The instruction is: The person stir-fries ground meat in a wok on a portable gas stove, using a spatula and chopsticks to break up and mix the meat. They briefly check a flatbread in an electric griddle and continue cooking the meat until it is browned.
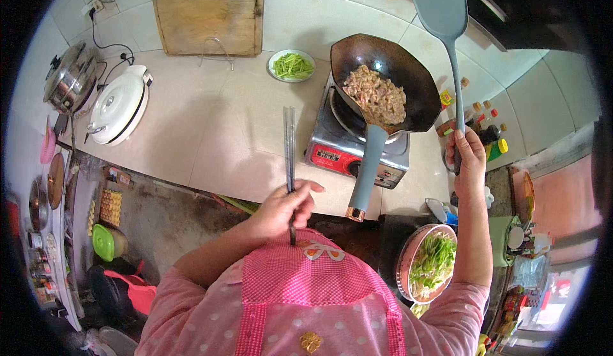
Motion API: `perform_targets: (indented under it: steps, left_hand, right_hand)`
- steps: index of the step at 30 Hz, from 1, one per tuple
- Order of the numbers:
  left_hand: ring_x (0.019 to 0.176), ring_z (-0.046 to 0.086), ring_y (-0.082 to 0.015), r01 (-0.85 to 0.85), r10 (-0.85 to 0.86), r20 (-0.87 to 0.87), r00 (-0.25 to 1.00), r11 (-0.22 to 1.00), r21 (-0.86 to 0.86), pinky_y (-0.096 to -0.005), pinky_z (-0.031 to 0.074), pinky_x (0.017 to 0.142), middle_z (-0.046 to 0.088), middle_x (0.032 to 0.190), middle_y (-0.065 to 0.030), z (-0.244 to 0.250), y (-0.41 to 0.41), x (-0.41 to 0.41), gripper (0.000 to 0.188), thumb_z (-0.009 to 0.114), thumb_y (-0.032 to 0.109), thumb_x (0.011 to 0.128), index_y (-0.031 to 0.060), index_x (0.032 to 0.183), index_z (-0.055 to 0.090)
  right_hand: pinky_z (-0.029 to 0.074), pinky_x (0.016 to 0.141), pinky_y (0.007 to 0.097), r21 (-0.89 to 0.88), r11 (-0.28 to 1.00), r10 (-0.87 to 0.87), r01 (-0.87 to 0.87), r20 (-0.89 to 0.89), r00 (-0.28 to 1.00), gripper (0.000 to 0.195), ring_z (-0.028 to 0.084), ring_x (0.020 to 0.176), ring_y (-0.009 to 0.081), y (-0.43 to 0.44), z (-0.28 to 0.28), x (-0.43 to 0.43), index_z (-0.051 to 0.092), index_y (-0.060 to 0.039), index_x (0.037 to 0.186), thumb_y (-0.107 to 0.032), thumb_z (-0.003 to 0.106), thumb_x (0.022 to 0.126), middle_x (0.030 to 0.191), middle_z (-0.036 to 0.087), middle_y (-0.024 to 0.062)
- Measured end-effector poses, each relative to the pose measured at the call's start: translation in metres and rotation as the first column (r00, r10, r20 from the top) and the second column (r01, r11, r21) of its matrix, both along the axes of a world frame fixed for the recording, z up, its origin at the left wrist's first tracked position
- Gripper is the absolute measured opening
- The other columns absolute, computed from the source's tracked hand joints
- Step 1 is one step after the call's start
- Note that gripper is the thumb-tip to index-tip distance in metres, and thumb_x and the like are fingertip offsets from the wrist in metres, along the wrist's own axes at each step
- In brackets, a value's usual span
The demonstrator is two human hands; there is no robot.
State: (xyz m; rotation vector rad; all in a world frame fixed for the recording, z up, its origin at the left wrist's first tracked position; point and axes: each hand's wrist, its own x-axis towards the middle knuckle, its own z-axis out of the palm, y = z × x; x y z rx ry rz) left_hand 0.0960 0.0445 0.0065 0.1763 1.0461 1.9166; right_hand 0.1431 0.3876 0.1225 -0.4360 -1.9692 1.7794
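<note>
My left hand (287, 207) is closed around a pair of chopsticks (289, 150), held upright in front of the pink checked apron. On the right, my right hand (467, 157) grips the handle of a grey spatula (443, 13), its blade raised above and right of the wok. The dark wok (416, 83) rests tilted on a portable gas stove (335, 140), its grey handle pointing towards me. Chopped meat (378, 92) lies in the wok. Left of it stands a small white dish (271, 71) of cut green vegetable pieces (293, 65).
A wooden cutting board (210, 13) leans on the back wall. At left are a white electric pan (117, 104) and a steel pot (72, 80). Seasoning bottles (491, 133) stand right of the stove. A basket (404, 265) of shredded vegetables sits below my right forearm.
</note>
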Motion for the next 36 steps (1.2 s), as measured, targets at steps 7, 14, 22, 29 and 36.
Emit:
perform_targets:
  steps: [7,14,22,29,36]
  left_hand:
    - [0.048,0.031,-0.0028,-0.222,0.216,-0.11,0.97,0.974,-0.05,-0.0188,0.026,0.043,0.038,0.062,0.0051,0.011,-0.01,-0.012,0.032,0.04,0.03,0.101,0.0024,0.108,0.054]
    - [0.046,0.029,-0.0022,-0.254,0.242,-0.091,0.966,0.953,-0.165,-0.0193,0.022,0.04,0.035,0.06,0.0065,0.014,-0.008,-0.013,0.023,0.047,0.024,0.098,0.0025,0.101,0.054]
    - [0.046,0.028,-0.0017,-0.237,0.216,-0.122,0.969,0.952,-0.196,-0.0192,0.021,0.04,0.033,0.058,0.0078,0.014,-0.004,-0.012,0.019,0.049,0.021,0.097,0.003,0.099,0.055]
    - [0.047,0.029,-0.0008,-0.284,0.271,-0.097,0.958,0.942,-0.179,-0.0184,0.022,0.04,0.035,0.059,0.0079,0.013,-0.013,-0.009,0.019,0.051,0.022,0.097,0.0031,0.099,0.056]
    - [0.047,0.03,-0.0012,-0.339,0.33,-0.079,0.941,0.921,-0.194,-0.019,0.022,0.04,0.035,0.06,0.0075,0.008,-0.019,-0.014,0.019,0.052,0.021,0.096,0.0028,0.1,0.056]
  right_hand:
    - [0.035,0.055,0.0202,0.07,0.997,-0.017,0.017,0.005,1.0,0.024,0.045,0.06,0.005,0.016,0.001,-0.01,0.063,-0.0026,0.108,-0.019,0.06,0.091,0.07,0.052,-0.0036]
    - [0.048,0.07,0.0278,0.527,0.844,-0.136,0.105,0.021,0.99,0.034,0.061,0.077,0.0173,0.057,-0.011,-0.018,0.056,-0.0009,0.121,-0.017,0.058,0.092,0.091,0.065,0.0073]
    - [0.05,0.076,0.0425,0.952,0.126,-0.348,-0.279,0.305,0.886,0.044,0.063,0.089,0.0318,0.042,-0.016,-0.066,0.048,-0.0274,0.133,-0.016,0.051,0.091,0.106,0.062,0.0117]
    - [0.051,0.072,0.045,0.937,0.02,-0.451,-0.348,0.319,0.833,0.04,0.064,0.085,0.0334,0.06,-0.031,-0.1,0.05,-0.0278,0.13,-0.018,0.049,0.091,0.097,0.065,0.0137]
    - [0.052,0.076,0.0429,0.955,0.056,-0.416,-0.292,0.288,0.862,0.04,0.064,0.09,0.0328,0.073,-0.017,-0.1,0.05,-0.0265,0.131,-0.02,0.048,0.092,0.105,0.064,0.0128]
